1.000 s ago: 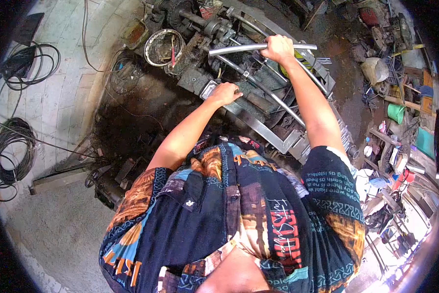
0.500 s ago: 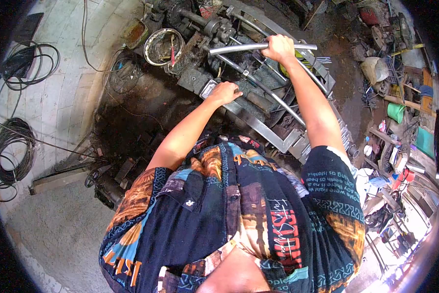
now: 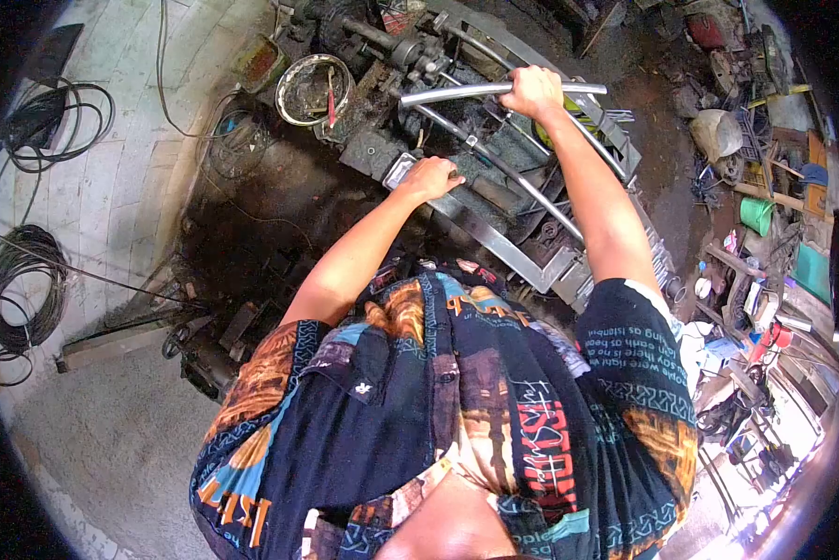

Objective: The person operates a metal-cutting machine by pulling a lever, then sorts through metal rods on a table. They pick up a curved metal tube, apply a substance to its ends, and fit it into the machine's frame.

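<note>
While the right hand [image 3: 531, 91] is holding the tube [image 3: 447, 93]: nothing of note is changing; in my judgement the work is standing at a held position rather than moving through a stroke.
Right hand: the grip is wrapping closed around the tube, with the arm reaching out nearly straight.
Tube: it is lying crosswise over the far part of the greasy machine [image 3: 373, 149], its left end curving downward.
Left hand [image 3: 429, 175]: the fingers are curling over a bright steel piece [image 3: 399, 168] at the machine's near edge; whether the grip is clasping it or only resting cannot be told.
Against the earlier frames: both hands, the tube and the round pan [image 3: 300, 93] are keeping their places; only the view is drifting very slightly.
</note>
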